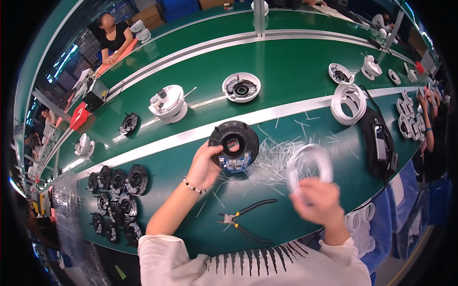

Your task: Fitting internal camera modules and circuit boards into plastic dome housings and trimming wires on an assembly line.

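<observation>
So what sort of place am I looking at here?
Most likely an electronics assembly line in a factory. A long green conveyor belt carries white round housings, a batch of black round parts lies beside the left hand, and other people work along the belt.

I'm seeing a black ring part (234, 139) with a blue board, a white ring (311, 164), black-handled pliers (245, 217), a green table (281, 66), and my white, black-striped top (257, 264).
</observation>
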Demonstrator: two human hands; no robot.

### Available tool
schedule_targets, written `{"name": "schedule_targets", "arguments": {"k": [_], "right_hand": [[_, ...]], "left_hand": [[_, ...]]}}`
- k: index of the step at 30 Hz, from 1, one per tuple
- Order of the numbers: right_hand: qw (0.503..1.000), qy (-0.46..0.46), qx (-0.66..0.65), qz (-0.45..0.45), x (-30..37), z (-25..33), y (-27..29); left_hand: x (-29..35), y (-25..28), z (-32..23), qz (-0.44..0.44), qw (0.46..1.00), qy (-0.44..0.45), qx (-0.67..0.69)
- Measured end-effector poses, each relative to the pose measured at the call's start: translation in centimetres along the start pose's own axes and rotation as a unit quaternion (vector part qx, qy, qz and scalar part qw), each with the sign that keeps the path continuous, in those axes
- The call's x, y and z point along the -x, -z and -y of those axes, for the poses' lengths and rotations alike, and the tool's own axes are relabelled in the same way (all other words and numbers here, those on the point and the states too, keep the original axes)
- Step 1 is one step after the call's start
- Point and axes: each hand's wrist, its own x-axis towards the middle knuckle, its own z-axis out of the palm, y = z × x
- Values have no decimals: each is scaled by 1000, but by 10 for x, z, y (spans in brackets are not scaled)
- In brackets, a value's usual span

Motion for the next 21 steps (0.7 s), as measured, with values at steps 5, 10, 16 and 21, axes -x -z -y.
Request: {"name": "schedule_targets", "arguments": {"k": [5,10,16,21], "right_hand": [[972,30,-105,210,20,68,-70],[966,-15,-151,208,17,80,-81],[917,-108,77,376,-10,73,-59],[940,-151,-54,300,-8,65,-62]], "left_hand": [[16,8,-6,33,993,-68,94],[25,11,-6,57,990,-80,104],[31,15,-7,85,988,-89,91],[35,11,-5,86,984,-125,99]]}}
